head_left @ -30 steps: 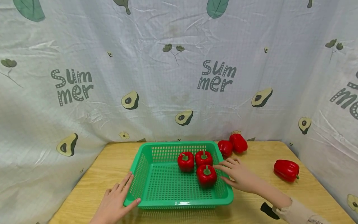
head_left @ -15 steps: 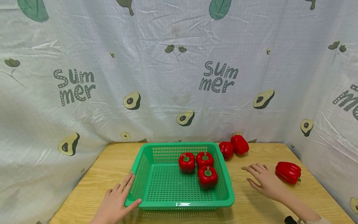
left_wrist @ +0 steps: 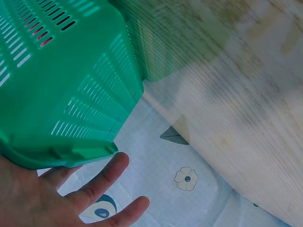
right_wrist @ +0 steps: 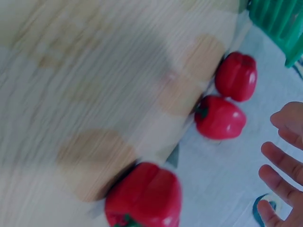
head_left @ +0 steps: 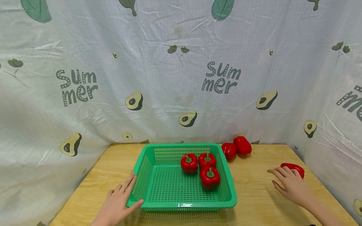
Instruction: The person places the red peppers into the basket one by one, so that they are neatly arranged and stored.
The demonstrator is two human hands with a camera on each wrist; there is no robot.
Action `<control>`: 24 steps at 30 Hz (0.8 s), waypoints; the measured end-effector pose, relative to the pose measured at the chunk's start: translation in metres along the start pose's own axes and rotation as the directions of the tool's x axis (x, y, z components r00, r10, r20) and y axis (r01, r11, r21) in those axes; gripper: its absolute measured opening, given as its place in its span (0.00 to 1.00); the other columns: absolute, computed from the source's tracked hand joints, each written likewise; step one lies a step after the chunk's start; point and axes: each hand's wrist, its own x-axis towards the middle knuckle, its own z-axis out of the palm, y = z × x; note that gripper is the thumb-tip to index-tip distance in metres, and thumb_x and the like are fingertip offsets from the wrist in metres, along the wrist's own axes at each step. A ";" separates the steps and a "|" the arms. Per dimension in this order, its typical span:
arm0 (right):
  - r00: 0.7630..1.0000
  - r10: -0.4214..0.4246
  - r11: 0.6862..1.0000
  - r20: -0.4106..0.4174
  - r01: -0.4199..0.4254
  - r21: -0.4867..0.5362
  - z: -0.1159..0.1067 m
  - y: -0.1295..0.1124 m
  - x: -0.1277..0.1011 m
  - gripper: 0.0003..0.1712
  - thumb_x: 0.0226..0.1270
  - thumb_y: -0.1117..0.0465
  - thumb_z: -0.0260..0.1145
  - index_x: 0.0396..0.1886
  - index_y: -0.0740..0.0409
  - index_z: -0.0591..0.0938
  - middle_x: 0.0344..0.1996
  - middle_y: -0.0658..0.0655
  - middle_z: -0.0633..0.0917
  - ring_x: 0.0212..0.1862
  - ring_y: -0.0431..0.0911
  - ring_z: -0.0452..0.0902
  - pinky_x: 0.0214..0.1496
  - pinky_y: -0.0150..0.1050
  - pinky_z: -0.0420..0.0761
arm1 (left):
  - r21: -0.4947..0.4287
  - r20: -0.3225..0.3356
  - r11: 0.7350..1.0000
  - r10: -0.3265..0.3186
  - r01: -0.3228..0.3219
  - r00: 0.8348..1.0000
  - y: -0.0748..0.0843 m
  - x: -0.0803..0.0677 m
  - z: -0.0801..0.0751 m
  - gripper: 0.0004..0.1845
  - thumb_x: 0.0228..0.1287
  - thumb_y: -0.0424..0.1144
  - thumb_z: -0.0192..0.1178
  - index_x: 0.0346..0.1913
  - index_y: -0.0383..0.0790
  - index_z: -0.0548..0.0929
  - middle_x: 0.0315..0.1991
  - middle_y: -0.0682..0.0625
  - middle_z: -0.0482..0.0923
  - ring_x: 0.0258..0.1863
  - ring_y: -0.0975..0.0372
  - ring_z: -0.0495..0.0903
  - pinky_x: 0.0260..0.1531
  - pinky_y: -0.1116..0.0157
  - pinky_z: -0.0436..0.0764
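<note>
My left hand (head_left: 117,201) rests against the left rim of a green slotted basket (head_left: 186,205), its fingers extended; the left wrist view shows fingertips (left_wrist: 120,163) right at the rim. Inside the basket, toward its right side, three red bell peppers stand with stems up, the nearest pepper (head_left: 210,180) in front of the other two. At the table's right, my right hand (head_left: 295,190) hovers with spread, slightly bent fingers and holds nothing. It partly hides a bell pepper (head_left: 300,172) lying on its side, seen whole but for its lower edge in the right wrist view (right_wrist: 147,194).
Behind the basket's right corner lie two more bell peppers, a nearer pepper (head_left: 229,152) and a farther pepper (head_left: 242,146). The wooden table (head_left: 251,182) ends at a printed white curtain (head_left: 158,78) behind and at the sides.
My right hand has left the basket's right side and moved right, to the lone bell pepper, now partly covering it. My left hand stays at the left rim.
</note>
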 end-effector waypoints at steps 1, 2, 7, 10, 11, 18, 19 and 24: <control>1.000 0.004 1.000 -0.008 -0.004 -0.007 0.000 0.003 -0.002 0.39 0.64 0.36 0.26 0.37 0.53 0.79 0.31 0.50 0.78 0.34 0.45 0.69 0.32 0.43 0.61 | -0.001 -0.004 1.000 0.001 -0.001 1.000 0.000 0.000 0.000 0.43 0.53 0.65 0.51 0.67 0.43 0.59 0.67 0.47 0.58 0.48 0.47 0.73 0.36 0.44 0.70; 1.000 0.007 1.000 -0.021 -0.007 -0.010 0.001 0.006 -0.004 0.39 0.64 0.36 0.26 0.37 0.54 0.79 0.31 0.51 0.78 0.35 0.46 0.68 0.33 0.44 0.60 | -0.003 -0.012 1.000 0.004 -0.004 1.000 0.000 0.000 0.001 0.43 0.53 0.65 0.51 0.67 0.43 0.59 0.67 0.47 0.58 0.48 0.47 0.73 0.36 0.44 0.70; 0.997 0.044 0.999 -0.060 -0.046 -0.021 0.003 0.022 -0.013 0.41 0.63 0.33 0.27 0.37 0.56 0.78 0.32 0.57 0.77 0.37 0.53 0.65 0.34 0.53 0.58 | -0.002 -0.055 1.000 0.012 -0.012 0.998 0.001 0.000 0.002 0.42 0.53 0.65 0.52 0.66 0.42 0.61 0.66 0.47 0.59 0.48 0.48 0.74 0.38 0.44 0.70; 0.995 0.087 0.995 -0.042 -0.088 -0.044 0.003 0.031 -0.019 0.44 0.59 0.29 0.25 0.37 0.56 0.76 0.34 0.60 0.75 0.38 0.56 0.64 0.34 0.56 0.58 | -0.002 -0.051 1.000 0.011 -0.011 0.999 0.000 -0.001 0.002 0.42 0.53 0.65 0.52 0.66 0.43 0.61 0.67 0.48 0.59 0.48 0.48 0.74 0.38 0.44 0.71; 0.995 0.093 0.994 -0.035 -0.095 -0.052 0.004 0.034 -0.021 0.44 0.58 0.29 0.25 0.37 0.56 0.76 0.35 0.61 0.75 0.38 0.57 0.64 0.33 0.57 0.59 | -0.003 -0.046 1.000 0.012 -0.012 0.999 0.000 -0.001 0.002 0.42 0.53 0.65 0.52 0.66 0.43 0.60 0.67 0.48 0.59 0.48 0.48 0.74 0.38 0.45 0.71; 0.989 0.142 0.984 0.042 -0.137 -0.114 0.009 0.047 -0.033 0.48 0.51 0.23 0.24 0.43 0.55 0.74 0.40 0.63 0.74 0.40 0.61 0.66 0.32 0.63 0.63 | -0.003 -0.013 1.000 0.002 -0.002 1.000 -0.001 -0.003 0.003 0.43 0.53 0.65 0.52 0.67 0.42 0.60 0.66 0.47 0.59 0.49 0.48 0.73 0.36 0.44 0.70; 0.986 0.158 0.981 0.058 -0.150 -0.122 0.010 0.049 -0.034 0.49 0.49 0.22 0.27 0.44 0.55 0.74 0.40 0.64 0.74 0.40 0.62 0.66 0.32 0.64 0.63 | -0.005 -0.015 1.000 -0.001 0.001 1.000 0.000 -0.004 0.003 0.43 0.53 0.65 0.52 0.67 0.43 0.60 0.66 0.47 0.59 0.49 0.48 0.73 0.37 0.44 0.70; 0.968 0.230 0.967 0.101 -0.216 -0.137 0.013 0.057 -0.040 0.41 0.34 0.36 0.70 0.45 0.56 0.72 0.43 0.65 0.73 0.42 0.64 0.66 0.35 0.65 0.62 | -0.004 -0.059 1.000 0.010 -0.010 0.998 0.000 -0.004 0.005 0.42 0.53 0.65 0.52 0.66 0.43 0.61 0.66 0.48 0.60 0.48 0.49 0.74 0.39 0.45 0.70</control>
